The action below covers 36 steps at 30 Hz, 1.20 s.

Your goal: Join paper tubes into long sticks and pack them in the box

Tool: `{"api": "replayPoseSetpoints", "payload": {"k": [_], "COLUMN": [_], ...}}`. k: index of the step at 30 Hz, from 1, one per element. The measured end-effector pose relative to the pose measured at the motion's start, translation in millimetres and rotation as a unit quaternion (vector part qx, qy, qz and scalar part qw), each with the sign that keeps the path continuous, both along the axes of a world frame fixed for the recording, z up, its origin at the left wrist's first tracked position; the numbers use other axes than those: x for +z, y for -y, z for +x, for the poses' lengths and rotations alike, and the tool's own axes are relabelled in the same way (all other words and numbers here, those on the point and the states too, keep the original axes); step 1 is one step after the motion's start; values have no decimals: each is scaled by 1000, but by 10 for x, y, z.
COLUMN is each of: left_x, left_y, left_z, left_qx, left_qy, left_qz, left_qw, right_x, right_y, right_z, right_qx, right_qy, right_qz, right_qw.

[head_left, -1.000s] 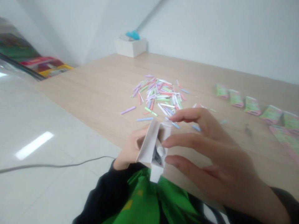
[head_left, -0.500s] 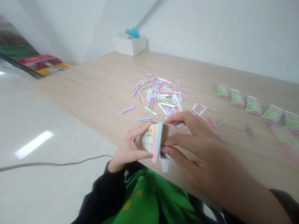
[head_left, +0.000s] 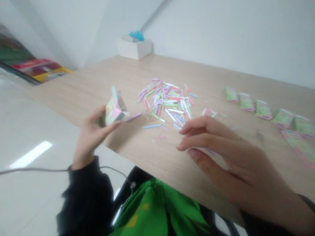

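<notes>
My left hand point(head_left: 94, 132) grips a small pastel green and pink cardboard box point(head_left: 113, 110), raised over the near left edge of the table. Its flaps stand open; I cannot make out what is inside. My right hand point(head_left: 221, 150) hovers over the table with fingers apart and slightly bent, holding nothing visible. Beyond it lies a loose heap of thin pastel sticks point(head_left: 169, 98) in purple, green, pink, white and blue. A single purple stick point(head_left: 134, 117) and a blue stick point(head_left: 152, 126) lie at the heap's near side.
Several similar green and pink boxes point(head_left: 263, 109) stand in a row on the right of the wooden table point(head_left: 81, 88). A white box point(head_left: 135, 48) with a blue item on top is at the back wall. A cable point(head_left: 36, 169) crosses at lower left.
My left hand has carried the box left and away from the right hand. My right hand has come off the box, its fingers now apart.
</notes>
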State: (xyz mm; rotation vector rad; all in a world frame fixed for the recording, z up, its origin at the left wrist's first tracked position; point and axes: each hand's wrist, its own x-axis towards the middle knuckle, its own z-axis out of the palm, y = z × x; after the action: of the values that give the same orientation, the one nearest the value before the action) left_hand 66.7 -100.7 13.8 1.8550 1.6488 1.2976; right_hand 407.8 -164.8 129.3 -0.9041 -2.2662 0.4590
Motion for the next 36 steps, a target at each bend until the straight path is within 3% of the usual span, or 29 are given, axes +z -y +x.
{"api": "replayPoseSetpoints", "payload": {"k": [2, 4, 7, 10, 14, 18, 21, 25, 29, 36], "left_x": [65, 53, -116, -346, -477, -348, -211, -109, -46, 57], "left_y": [-227, -492, -878, -1121, -1150, -1037, -970, -885, -797, -787], "left_z": [-252, -422, -523, -521, -492, -351, -82, 440, 938, 1365], "left_qx": [64, 87, 138, 117, 113, 154, 185, 32, -121, -163], "left_qy": [-58, -107, -209, -299, -313, -299, -273, -301, -321, -367], "left_qz": [-11, -41, -92, -132, -140, -75, -13, -1, -2, -63], "left_qw": [996, 990, 964, 938, 933, 939, 944, 953, 939, 913], "right_x": [-156, -355, -604, -745, -881, -1023, -1103, -1176, -1217, -1375], "right_y": [12, 18, 37, 65, 93, 127, 150, 167, 123, -150], "right_z": [95, 177, 299, 440, 627, 763, 858, 1037, 1221, 1257], "right_qx": [29, 37, 30, 1, -51, -116, -139, -168, -188, -255], "right_qy": [12, 27, 48, 57, 59, 44, 34, 24, 32, 90], "right_qz": [-31, -59, -85, -90, -73, -40, -36, -50, -76, -68], "right_qw": [999, 997, 995, 994, 994, 992, 989, 984, 979, 960]}}
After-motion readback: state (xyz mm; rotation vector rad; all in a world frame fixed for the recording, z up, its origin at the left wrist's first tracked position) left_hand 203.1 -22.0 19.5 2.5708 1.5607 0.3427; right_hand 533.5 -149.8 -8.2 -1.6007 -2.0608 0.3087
